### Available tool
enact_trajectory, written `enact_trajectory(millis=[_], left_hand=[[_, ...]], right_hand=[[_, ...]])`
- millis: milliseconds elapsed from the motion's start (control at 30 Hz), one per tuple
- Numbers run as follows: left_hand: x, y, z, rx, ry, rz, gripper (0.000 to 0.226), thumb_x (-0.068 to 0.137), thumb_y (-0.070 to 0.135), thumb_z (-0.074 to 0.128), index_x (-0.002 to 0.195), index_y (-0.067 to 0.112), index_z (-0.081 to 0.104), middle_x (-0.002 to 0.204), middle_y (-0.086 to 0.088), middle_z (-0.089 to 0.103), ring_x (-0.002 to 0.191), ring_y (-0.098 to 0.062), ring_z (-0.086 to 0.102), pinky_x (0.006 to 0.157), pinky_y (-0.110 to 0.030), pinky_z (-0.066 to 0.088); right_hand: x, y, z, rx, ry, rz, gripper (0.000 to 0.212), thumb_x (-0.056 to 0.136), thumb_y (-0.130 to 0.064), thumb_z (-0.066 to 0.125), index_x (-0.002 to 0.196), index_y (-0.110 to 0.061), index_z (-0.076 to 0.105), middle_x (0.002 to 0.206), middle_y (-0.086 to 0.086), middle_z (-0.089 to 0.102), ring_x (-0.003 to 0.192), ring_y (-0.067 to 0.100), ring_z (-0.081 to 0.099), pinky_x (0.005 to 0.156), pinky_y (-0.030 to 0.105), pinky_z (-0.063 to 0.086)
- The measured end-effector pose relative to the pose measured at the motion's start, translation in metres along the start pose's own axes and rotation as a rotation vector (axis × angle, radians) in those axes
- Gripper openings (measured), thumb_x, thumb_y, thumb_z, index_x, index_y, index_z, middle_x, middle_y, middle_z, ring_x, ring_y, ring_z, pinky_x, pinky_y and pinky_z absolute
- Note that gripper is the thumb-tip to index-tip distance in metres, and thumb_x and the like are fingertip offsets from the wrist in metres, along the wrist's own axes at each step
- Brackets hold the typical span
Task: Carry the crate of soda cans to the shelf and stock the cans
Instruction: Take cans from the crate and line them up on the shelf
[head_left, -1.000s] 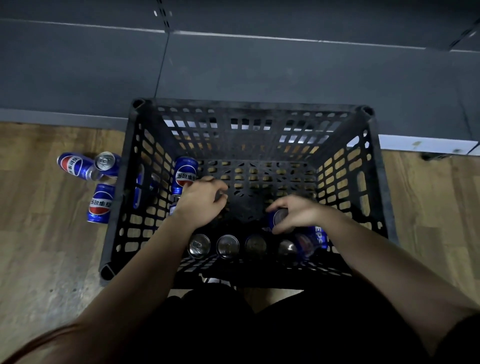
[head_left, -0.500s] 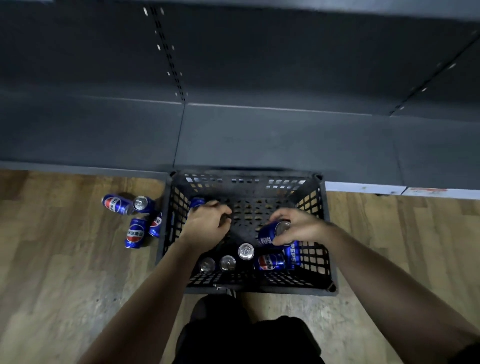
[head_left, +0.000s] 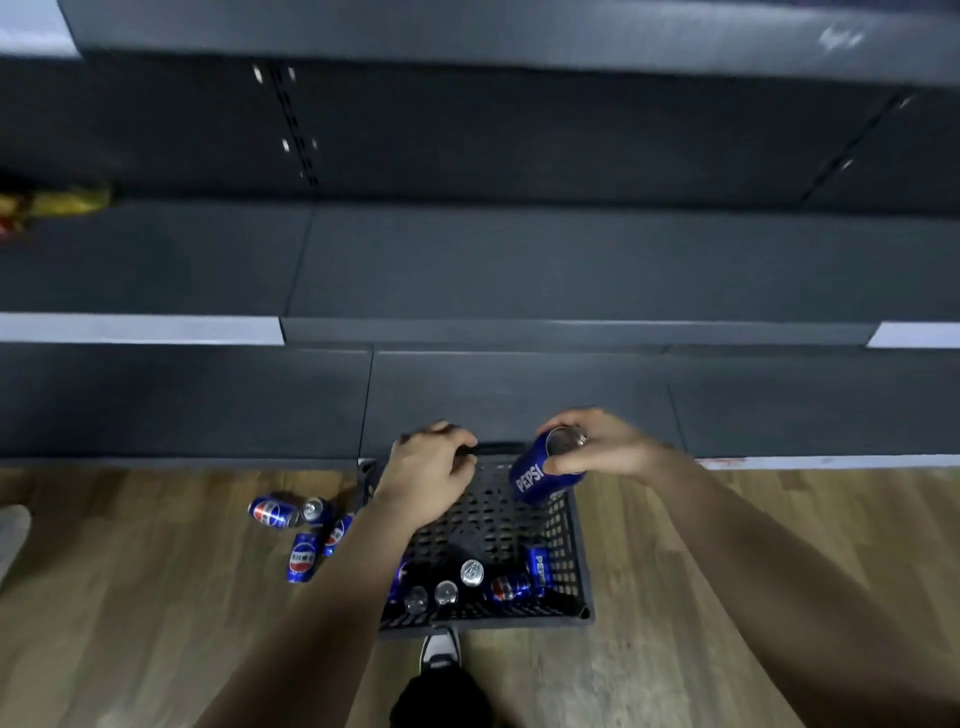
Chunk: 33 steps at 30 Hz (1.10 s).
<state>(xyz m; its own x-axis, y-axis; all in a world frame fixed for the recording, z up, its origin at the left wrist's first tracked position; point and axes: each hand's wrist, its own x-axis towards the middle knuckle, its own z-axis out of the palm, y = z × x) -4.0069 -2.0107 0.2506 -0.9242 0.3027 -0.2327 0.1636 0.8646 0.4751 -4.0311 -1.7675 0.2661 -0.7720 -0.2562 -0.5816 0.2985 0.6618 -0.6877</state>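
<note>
Held can: blue Pepsi can (head_left: 540, 480), in the air above the far-right corner of the crate (head_left: 569, 545), clear of its rim.
Can axis: long axis tilted. The silver lid end points up and toward the far side of crate. The bottom end points down-left, over the crate's inside. The PEPSI letters run along this axis.
R hand (head_left: 602, 447): clamped on the lid end of the can, thumb on near side, fingers over the far rim.
L hand (head_left: 428, 475): over far-left part of crate, knuckles up, fingers curled down. If sth. is inside the fist, I cannot tell.
Inside crate: at the near wall three upright cans (head_left: 445, 592) w/ lids showing. Right of them two lying cans (head_left: 511, 587).
Left of crate: four loose cans (head_left: 304, 557) on the wood floor (head_left: 156, 597), pointing in different directions.
Beyond crate: dark grey shelf (head_left: 519, 400), lowest board just behind the crate's far edge, more boards above.
Near side of crate: one shoe (head_left: 440, 649), toe at the crate's wall.
</note>
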Motion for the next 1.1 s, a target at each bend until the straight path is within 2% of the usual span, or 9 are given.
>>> enact_trajectory(millis=[100, 167, 300, 433, 667, 800, 933, 1000, 1100], left_hand=[[0.004, 0.026, -0.043, 0.001, 0.019, 0.060, 0.031, 0.095, 0.030, 0.048, 0.123, 0.023, 0.059, 0.125, 0.005, 0.057, 0.103, -0.019, 0.060, 0.096, -0.035, 0.042], [0.008, 0.043, -0.071, 0.006, 0.041, 0.102, 0.032, 0.096, 0.030, 0.048, 0.125, 0.022, 0.059, 0.127, 0.004, 0.056, 0.103, -0.020, 0.060, 0.096, -0.034, 0.042], [0.019, 0.074, -0.116, 0.035, 0.076, 0.186, 0.034, 0.097, 0.030, 0.046, 0.128, 0.019, 0.057, 0.130, 0.005, 0.053, 0.106, -0.019, 0.058, 0.097, -0.034, 0.041], [0.030, 0.100, -0.150, 0.061, 0.144, 0.276, 0.032, 0.096, 0.030, 0.048, 0.123, 0.020, 0.060, 0.126, 0.006, 0.056, 0.108, -0.018, 0.058, 0.096, -0.037, 0.042], [0.048, 0.152, -0.195, 0.072, 0.230, 0.394, 0.032, 0.095, 0.029, 0.049, 0.124, 0.019, 0.059, 0.129, 0.004, 0.056, 0.110, -0.019, 0.057, 0.099, -0.038, 0.041], [0.066, 0.179, -0.208, 0.114, 0.283, 0.433, 0.033, 0.094, 0.029, 0.049, 0.124, 0.020, 0.059, 0.128, 0.003, 0.056, 0.113, -0.019, 0.055, 0.098, -0.038, 0.040], [0.088, 0.210, -0.216, 0.120, 0.339, 0.452, 0.031, 0.092, 0.028, 0.051, 0.120, 0.021, 0.061, 0.120, 0.003, 0.060, 0.106, -0.020, 0.059, 0.094, -0.036, 0.042], [0.100, 0.227, -0.219, 0.130, 0.362, 0.442, 0.031, 0.093, 0.029, 0.051, 0.121, 0.022, 0.060, 0.118, 0.003, 0.059, 0.103, -0.020, 0.059, 0.093, -0.034, 0.041], [0.117, 0.254, -0.225, 0.110, 0.408, 0.436, 0.030, 0.093, 0.029, 0.051, 0.121, 0.022, 0.061, 0.119, 0.004, 0.059, 0.104, -0.021, 0.058, 0.093, -0.036, 0.041]], right_hand=[[-0.026, -0.039, -0.033, 0.004, 0.080, -0.044, 0.038, 0.068, -0.022, 0.078, 0.101, -0.032, 0.064, 0.103, -0.010, 0.069, 0.096, 0.009, 0.064, 0.086, 0.028, 0.051], [-0.044, -0.063, -0.054, 0.012, 0.126, -0.073, 0.041, 0.061, -0.027, 0.074, 0.100, -0.028, 0.061, 0.100, -0.006, 0.070, 0.090, 0.011, 0.064, 0.084, 0.030, 0.052], [-0.076, -0.104, -0.093, 0.032, 0.201, -0.120, 0.034, 0.073, -0.014, 0.078, 0.104, -0.016, 0.063, 0.095, 0.000, 0.071, 0.084, 0.012, 0.063, 0.073, 0.026, 0.050], [-0.103, -0.133, -0.124, 0.081, 0.288, -0.173, 0.040, 0.062, -0.024, 0.073, 0.100, -0.016, 0.064, 0.088, -0.002, 0.070, 0.077, 0.009, 0.063, 0.065, 0.027, 0.051], [-0.144, -0.164, -0.175, 0.062, 0.406, -0.246, 0.039, 0.062, -0.025, 0.070, 0.099, -0.014, 0.065, 0.085, 0.001, 0.068, 0.072, 0.010, 0.062, 0.055, 0.024, 0.049], [-0.159, -0.173, -0.213, 0.012, 0.454, -0.280, 0.042, 0.065, -0.027, 0.068, 0.104, -0.011, 0.066, 0.089, 0.008, 0.067, 0.080, 0.015, 0.064, 0.059, 0.027, 0.051], [-0.169, -0.178, -0.256, 0.012, 0.484, -0.320, 0.027, 0.082, -0.013, 0.071, 0.107, -0.007, 0.064, 0.090, 0.007, 0.070, 0.079, 0.017, 0.066, 0.058, 0.026, 0.054], [-0.170, -0.179, -0.279, 0.011, 0.509, -0.348, 0.032, 0.076, -0.021, 0.071, 0.104, -0.008, 0.064, 0.092, 0.009, 0.072, 0.081, 0.019, 0.068, 0.064, 0.033, 0.054], [-0.170, -0.181, -0.315, -0.002, 0.514, -0.354, 0.038, 0.069, -0.029, 0.068, 0.101, -0.010, 0.064, 0.095, 0.012, 0.073, 0.082, 0.022, 0.069, 0.065, 0.038, 0.056]])
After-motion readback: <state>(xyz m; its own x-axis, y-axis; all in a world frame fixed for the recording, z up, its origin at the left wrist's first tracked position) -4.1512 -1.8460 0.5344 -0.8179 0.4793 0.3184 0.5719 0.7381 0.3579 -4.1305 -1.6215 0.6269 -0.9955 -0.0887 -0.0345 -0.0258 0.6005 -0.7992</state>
